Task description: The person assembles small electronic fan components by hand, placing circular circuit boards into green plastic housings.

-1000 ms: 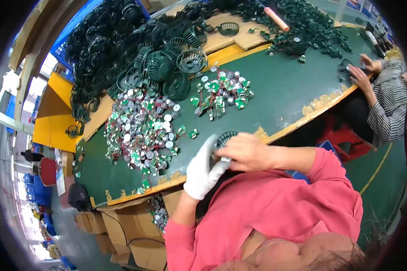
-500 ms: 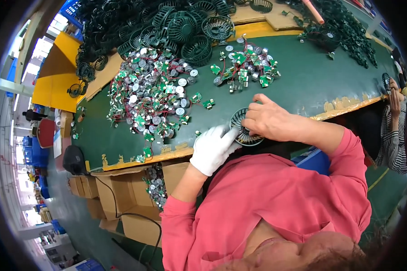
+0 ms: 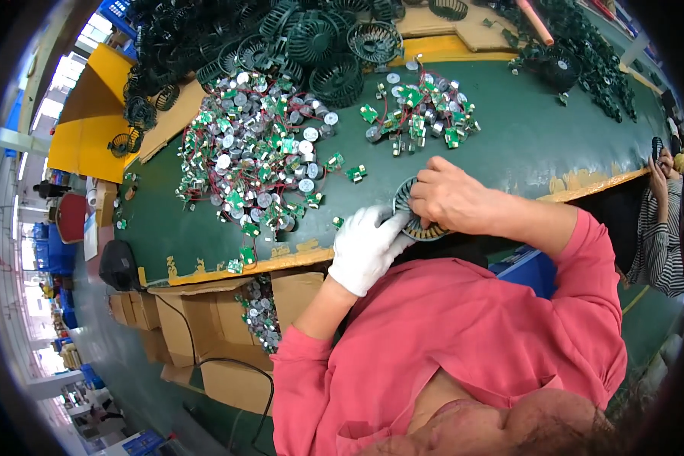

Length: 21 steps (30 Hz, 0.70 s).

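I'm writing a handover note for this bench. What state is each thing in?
Left hand: white-gloved, gripping the round green part
Right hand: bare, fingers at the part
Round green part: held between both hands
Large motor pile: loose, wires tangled
Small motor pile: loose, separate
Green cage heap: jumbled
Cardboard box: open
Yellow edge tape: worn

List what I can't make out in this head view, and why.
All in the head view:
- Middle of the cage: covered by the right hand.
- Lower parts of the large motor heap: buried under the top ones.
- Rest of the blue bin: behind the pink top.
- Rest of the co-worker: cut off by the dark right rim.
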Tool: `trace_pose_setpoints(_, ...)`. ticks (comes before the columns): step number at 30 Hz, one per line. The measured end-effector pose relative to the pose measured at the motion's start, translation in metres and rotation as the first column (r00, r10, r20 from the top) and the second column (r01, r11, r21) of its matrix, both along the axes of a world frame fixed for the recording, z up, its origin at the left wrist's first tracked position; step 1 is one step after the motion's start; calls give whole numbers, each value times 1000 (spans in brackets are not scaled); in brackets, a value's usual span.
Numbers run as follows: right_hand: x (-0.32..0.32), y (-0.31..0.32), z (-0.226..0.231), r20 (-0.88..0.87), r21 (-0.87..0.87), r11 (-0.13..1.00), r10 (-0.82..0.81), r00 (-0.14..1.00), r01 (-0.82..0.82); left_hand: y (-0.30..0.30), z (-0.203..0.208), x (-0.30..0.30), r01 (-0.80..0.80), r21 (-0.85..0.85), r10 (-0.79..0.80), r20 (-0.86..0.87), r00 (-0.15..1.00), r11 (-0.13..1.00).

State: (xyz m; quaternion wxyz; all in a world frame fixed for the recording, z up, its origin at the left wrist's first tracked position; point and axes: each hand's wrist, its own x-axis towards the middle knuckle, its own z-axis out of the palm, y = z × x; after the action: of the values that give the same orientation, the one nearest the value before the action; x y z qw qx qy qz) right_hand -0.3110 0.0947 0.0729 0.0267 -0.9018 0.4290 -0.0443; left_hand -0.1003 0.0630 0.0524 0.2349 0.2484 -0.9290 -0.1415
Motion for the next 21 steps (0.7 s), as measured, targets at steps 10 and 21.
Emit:
trace_pose_setpoints(10, -37, 5, 9, 448, -196, 962, -87, 890, 192, -58, 31, -7, 7, 14, -4, -173, 985, 1000)
trace_pose_setpoints(21, -227, -134, -18, 577, 1, 655, -617, 535, 755, -127, -8, -50, -52, -165, 76, 142, 987, 985)
